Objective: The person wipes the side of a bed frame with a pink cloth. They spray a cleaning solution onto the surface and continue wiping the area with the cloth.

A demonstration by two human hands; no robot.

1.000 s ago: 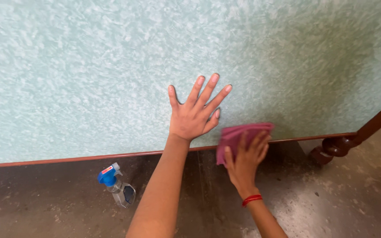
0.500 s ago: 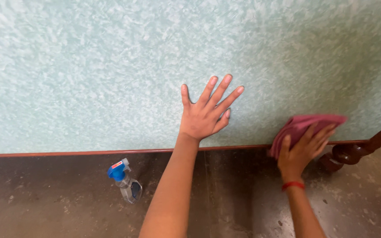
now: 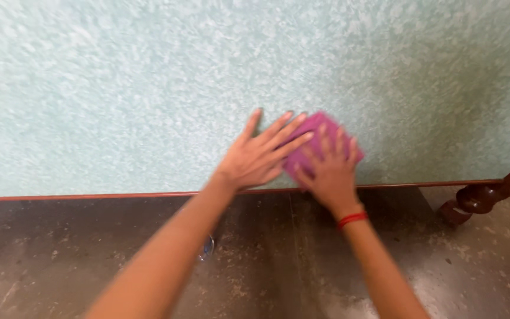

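Your left hand [image 3: 255, 155] lies flat on the pale green mottled worktop [image 3: 119, 88], a little right of the frame's centre, fingers spread and pointing toward the upper right; it grips nothing. Its fingertips reach the edge of the pink cloth [image 3: 311, 133] and seem to overlap it, though motion blur keeps you from telling exactly how far.

Your right hand [image 3: 329, 168] sits just to the right of the left one, palm down on the cloth, fingers fanned out over it and pressing it against the worktop rather than curling round it. Only the cloth's upper part shows above your knuckles; the rest is hidden under the hand. The two hands are close together, touching or nearly so at the cloth. A red band [image 3: 352, 220] circles your right wrist.

The worktop fills the upper half of the frame and ends in a thin reddish-brown edge [image 3: 90, 195] running left to right. A turned dark wooden leg [image 3: 473, 201] shows at the right edge of the frame. Below lies a dark, scuffed floor [image 3: 60, 260]. Beside your left forearm, low centre, a small clear piece of a bottle [image 3: 206, 248] peeks out on the floor, mostly hidden by the arm.
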